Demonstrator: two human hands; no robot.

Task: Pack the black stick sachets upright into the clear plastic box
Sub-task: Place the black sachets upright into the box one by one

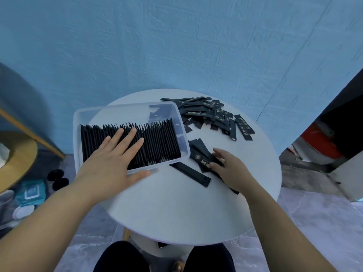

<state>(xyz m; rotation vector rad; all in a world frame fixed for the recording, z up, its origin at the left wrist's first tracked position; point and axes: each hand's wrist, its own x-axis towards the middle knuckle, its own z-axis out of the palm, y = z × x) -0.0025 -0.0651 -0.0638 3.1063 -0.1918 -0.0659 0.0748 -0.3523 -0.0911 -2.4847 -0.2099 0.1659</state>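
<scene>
Sachets stand rowed in the box at the desk's left edge. My left hand, spread, presses them; my right hand pinches loose sachets alongside, which I should slot in upright next.

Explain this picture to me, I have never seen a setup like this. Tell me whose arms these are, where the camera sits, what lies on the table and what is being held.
There is no machine here. A person works with bare hands, and one wide-angle camera worn on the head looks forward and down, so the arms reach in from the bottom edge. The round white table carries a clear plastic box with a row of black stick sachets standing on end inside. The left hand lies flat on the tops of that row, fingers straight, thumb outside the near wall. More sachets lie in a loose pile beyond the box. The right hand curls its fingers on a small bundle of sachets beside the box. A single sachet lies flat nearby.
</scene>
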